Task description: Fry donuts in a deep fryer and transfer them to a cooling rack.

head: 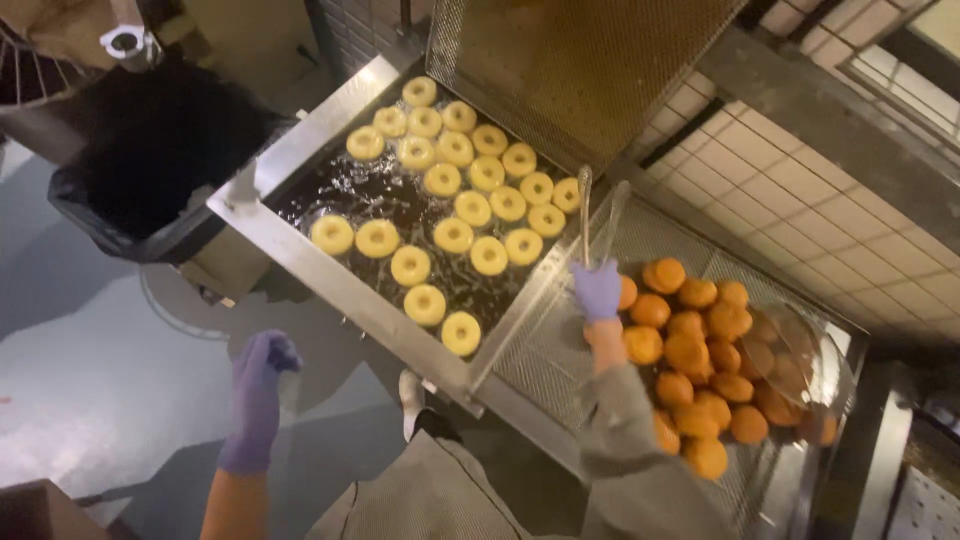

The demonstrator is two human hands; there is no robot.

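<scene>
The right hand [597,291], in a purple glove, has its fingers closed around the near end of a slim metal rod [585,215], which stands nearly upright over the right edge of the fryer tank [300,262]; the rod's far tip lies just beside the rightmost of the pale ring doughnuts [455,190]. Those doughnuts float in rows on dark, glistening oil, filling most of the tank from its far end to its near corner. The left hand [262,385], also gloved in purple, hangs low on the left, well apart from the fryer and above the grey floor [90,380]; its fingers are loosely curled and hold nothing that can be seen. To the right of the tank, a wire mesh draining tray [545,350] carries a heap of darker, orange-brown fried doughnuts [700,360], which lie just right of the right hand and forearm. A hinged mesh screen [570,60] stands raised behind the far side of the tank. On the far left sits a bin lined with a black bag [150,160], close to the fryer's left corner. White tiling [800,210] covers the wall on the right.
</scene>
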